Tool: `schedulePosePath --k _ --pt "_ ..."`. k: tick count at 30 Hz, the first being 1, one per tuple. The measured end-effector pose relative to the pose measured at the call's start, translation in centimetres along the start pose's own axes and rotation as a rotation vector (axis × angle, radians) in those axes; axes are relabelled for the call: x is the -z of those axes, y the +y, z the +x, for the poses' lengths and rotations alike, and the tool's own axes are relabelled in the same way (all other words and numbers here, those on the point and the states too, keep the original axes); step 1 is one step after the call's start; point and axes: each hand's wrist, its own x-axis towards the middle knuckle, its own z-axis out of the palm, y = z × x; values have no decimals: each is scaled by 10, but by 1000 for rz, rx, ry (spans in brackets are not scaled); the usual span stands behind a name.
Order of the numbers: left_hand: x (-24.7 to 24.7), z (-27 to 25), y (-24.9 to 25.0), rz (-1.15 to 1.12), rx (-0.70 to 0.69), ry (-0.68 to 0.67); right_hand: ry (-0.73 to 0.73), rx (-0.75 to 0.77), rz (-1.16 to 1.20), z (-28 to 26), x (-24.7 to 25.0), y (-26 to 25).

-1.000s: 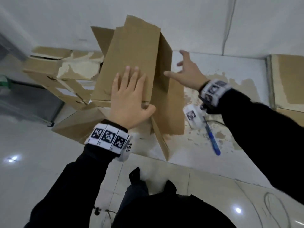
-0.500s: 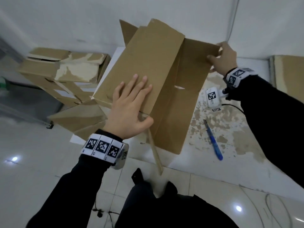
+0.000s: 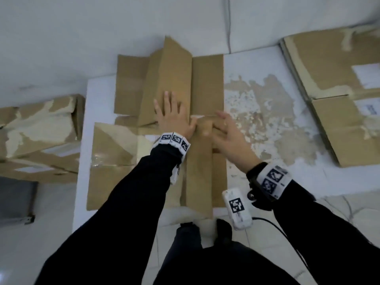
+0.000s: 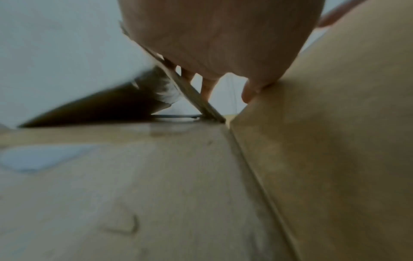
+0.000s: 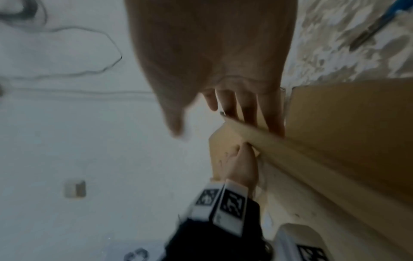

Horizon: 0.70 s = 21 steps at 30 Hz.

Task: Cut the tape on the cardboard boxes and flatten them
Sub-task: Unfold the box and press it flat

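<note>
on the white platform [image 3: 257,64], against the wall, the cardboard box [image 3: 205,83] lies nearly collapsed, one folded panel still peaking up at its far end. the left hand [image 3: 172,118] lies flat on that raised panel near the box's middle crease, fingers straight and slightly spread, pressing down. the right hand [image 3: 228,136] is just right of it over the box's near half, fingers extended and loosely apart, holding nothing; whether its palm already touches the cardboard i cannot tell, as it is blurred. in the right wrist view its fingertips [image 5: 274,123] reach an edge of the cardboard. to flatten this well, my judgement is to keep the left palm weighted on the crease and sweep the right hand outward along the box's length, so trapped folds lie down rather than spring back; then press the peaked far panel last. left of the box, another flattened box [image 3: 111,153] with shiny tape lies partly under it and could slide. a stack of unflattened boxes [image 3: 39,136] stands off the platform to the left, more flat cardboard [image 3: 337,83] to the far right. the blue cutter [image 5: 375,26] shows only in the right wrist view, partly cut off. the left wrist view is blurred, mostly palm and cardboard; the box's underside and any remaining tape are hidden.
</note>
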Motion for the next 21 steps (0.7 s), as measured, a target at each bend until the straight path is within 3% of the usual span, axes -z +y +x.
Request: schedulePosePath --k 2,4,6,9,12,14,16,18,21 --pt "-31 3 -8 -65 -31 -134 53 8 -210 8 -8 22" --pt "-55 1 -17 -32 -80 -157 170 -55 -348 17 -6 45" --pt "-62 4 -24 7 -129 -172 192 -152 -465 25 3 62" --pt "-53 3 -33 42 -251 -182 126 -228 -751 24 -2 81" --pt "-54 -22 -43 -4 -460 -76 6 -89 -974 16 -56 85" --pt "-71 -46 -57 -122 -531 -154 -149 -40 -1009 10 -101 88" --pt "-89 -59 -88 -182 -473 -341 -252 0 -1092 4 -128 100" --pt "-103 -63 -132 -181 -366 -486 -220 5 -1148 2 -122 112" --pt "-113 -73 -192 -201 -256 -470 -102 -65 -1130 -4 -84 119"
